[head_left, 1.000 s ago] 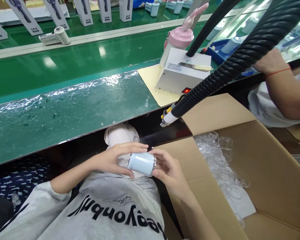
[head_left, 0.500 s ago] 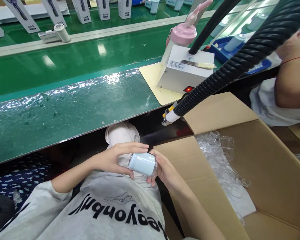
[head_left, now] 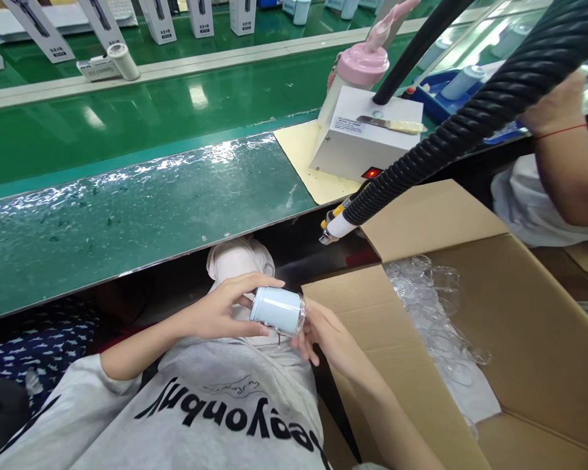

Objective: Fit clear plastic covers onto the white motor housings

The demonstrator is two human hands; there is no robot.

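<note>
A small pale blue cylinder (head_left: 277, 310) with a clear end cap lies sideways over my lap, below the table edge. My left hand (head_left: 220, 310) grips it from the left, fingers over the top and thumb beneath. My right hand (head_left: 326, 336) rests against its clear right end, with fingers loosely spread under it. A thin dark wire hangs from the underside of the cylinder.
An open cardboard box (head_left: 519, 339) with several clear plastic parts (head_left: 436, 326) stands at my right. A black corrugated hose (head_left: 451, 124) ends in a nozzle (head_left: 334, 227) above the box flap. A white machine (head_left: 367, 140) sits on the green table (head_left: 127, 209). A co-worker's arm (head_left: 563, 156) is at far right.
The cylinder has risen slightly and tilted. My right hand has slid from wrapping its end to lying more open beneath it. The co-worker's arm has shifted at the right.
</note>
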